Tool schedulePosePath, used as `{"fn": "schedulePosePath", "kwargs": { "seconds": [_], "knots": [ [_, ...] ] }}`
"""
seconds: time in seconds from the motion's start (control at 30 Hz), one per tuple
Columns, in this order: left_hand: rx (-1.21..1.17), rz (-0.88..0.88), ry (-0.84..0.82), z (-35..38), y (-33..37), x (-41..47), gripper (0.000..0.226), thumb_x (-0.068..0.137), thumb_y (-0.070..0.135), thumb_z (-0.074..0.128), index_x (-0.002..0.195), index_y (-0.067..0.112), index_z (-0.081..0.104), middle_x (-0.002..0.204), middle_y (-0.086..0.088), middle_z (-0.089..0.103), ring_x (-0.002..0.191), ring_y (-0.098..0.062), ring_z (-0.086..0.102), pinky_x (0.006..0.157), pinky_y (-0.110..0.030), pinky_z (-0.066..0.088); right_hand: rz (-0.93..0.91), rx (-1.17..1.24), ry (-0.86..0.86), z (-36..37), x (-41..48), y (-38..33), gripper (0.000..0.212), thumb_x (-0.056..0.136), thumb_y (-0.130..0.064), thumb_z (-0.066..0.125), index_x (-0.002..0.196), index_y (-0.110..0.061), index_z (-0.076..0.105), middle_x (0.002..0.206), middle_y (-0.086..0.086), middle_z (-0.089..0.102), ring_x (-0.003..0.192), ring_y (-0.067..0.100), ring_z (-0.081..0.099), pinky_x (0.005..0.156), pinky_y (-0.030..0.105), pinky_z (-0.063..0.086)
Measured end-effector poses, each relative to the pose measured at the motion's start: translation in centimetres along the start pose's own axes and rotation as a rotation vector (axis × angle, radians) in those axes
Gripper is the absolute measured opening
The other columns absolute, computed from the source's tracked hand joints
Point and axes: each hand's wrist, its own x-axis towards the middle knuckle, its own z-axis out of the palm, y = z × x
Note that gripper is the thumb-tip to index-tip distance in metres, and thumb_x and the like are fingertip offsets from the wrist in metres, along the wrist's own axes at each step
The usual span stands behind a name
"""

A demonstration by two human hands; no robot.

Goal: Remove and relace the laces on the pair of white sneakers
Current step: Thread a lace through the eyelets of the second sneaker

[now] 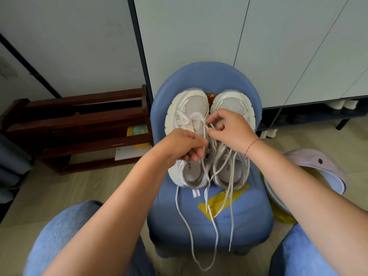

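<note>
Two white sneakers stand side by side on a small blue chair (249, 212), toes pointing away from me. My left hand (179, 145) rests over the middle of the left sneaker (189, 110), its curled fingers gripping a white lace (204, 156). My right hand (229, 126) sits over the tongue area between the shoes and pinches that lace near the left sneaker's eyelets. The right sneaker (231, 104) is partly hidden under my right hand. Loose lace ends (214, 232) trail down over the seat and past its front edge.
Yellow tape (217, 202) is stuck on the seat. A dark wooden rack (79, 126) stands at the left, a white cabinet (199, 36) behind the chair, and a pale lilac tub (318, 168) at the right. My knees in blue jeans (65, 236) flank the chair.
</note>
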Motion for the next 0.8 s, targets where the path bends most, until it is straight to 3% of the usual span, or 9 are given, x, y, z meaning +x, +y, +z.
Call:
{"fn": "schedulePosePath", "kwargs": {
  "seconds": [0.27, 0.37, 0.43, 0.53, 0.67, 0.8],
  "knots": [
    [0.294, -0.024, -0.379, -1.7, -1.0, -3.3, 0.012, 0.09, 0.016, 0.07, 0.079, 0.017, 0.074, 0.066, 0.002, 0.067, 0.059, -0.006, 0.061, 0.056, -0.015, 0.045, 0.003, -0.002, -0.011, -0.1, 0.2, 0.1, 0.016, 0.079, -0.011, 0.069, 0.09, -0.021, 0.063, 0.056, -0.014, 0.049, 0.046, -0.006, 0.045, 0.05, 0.005, 0.035],
    [0.38, 0.024, -0.545, -1.2, -1.2, -4.1, 0.009, 0.09, 0.015, 0.071, 0.084, 0.02, 0.075, 0.085, -0.003, 0.074, 0.081, -0.004, 0.066, 0.078, -0.022, 0.055, 0.0, 0.0, -0.013, -0.1, 0.1, 0.1, 0.016, 0.079, -0.01, 0.069, 0.092, -0.019, 0.063, 0.058, -0.014, 0.05, 0.046, -0.006, 0.046, 0.051, 0.004, 0.035],
    [0.365, 0.07, -0.681, -1.0, -1.0, -4.5, 0.011, 0.092, 0.009, 0.068, 0.09, 0.017, 0.075, 0.101, -0.008, 0.075, 0.099, -0.011, 0.069, 0.095, -0.028, 0.054, -0.004, 0.004, -0.012, -0.1, 0.0, 0.1, 0.017, 0.079, -0.01, 0.07, 0.093, -0.018, 0.063, 0.059, -0.014, 0.05, 0.046, -0.006, 0.046, 0.051, 0.004, 0.035],
    [0.192, 0.126, -0.879, -1.1, -0.8, -4.9, 0.014, 0.094, 0.0, 0.061, 0.097, 0.007, 0.072, 0.098, -0.004, 0.074, 0.093, -0.014, 0.071, 0.08, -0.023, 0.056, -0.004, 0.006, -0.01, -0.1, 0.0, 0.1, 0.016, 0.08, -0.011, 0.069, 0.094, -0.017, 0.063, 0.059, -0.013, 0.05, 0.046, -0.004, 0.045, 0.051, 0.004, 0.035],
    [-0.077, 0.154, -1.032, -1.1, -0.5, -5.5, 0.01, 0.09, 0.012, 0.063, 0.092, 0.011, 0.073, 0.096, -0.005, 0.075, 0.089, -0.015, 0.073, 0.072, -0.021, 0.058, 0.0, 0.003, -0.009, -0.1, 0.0, 0.1, 0.016, 0.08, -0.012, 0.07, 0.093, -0.019, 0.063, 0.059, -0.013, 0.05, 0.048, -0.002, 0.046, 0.052, 0.004, 0.035],
    [0.038, 0.118, -1.118, -0.7, -0.8, -5.3, 0.014, 0.093, -0.002, 0.054, 0.097, 0.0, 0.067, 0.099, -0.01, 0.069, 0.087, -0.008, 0.072, 0.074, -0.02, 0.058, -0.002, 0.004, -0.01, -0.1, 0.1, 0.1, 0.016, 0.08, -0.012, 0.07, 0.094, -0.018, 0.064, 0.06, -0.015, 0.049, 0.047, -0.006, 0.046, 0.052, 0.003, 0.035]
  ]
}}
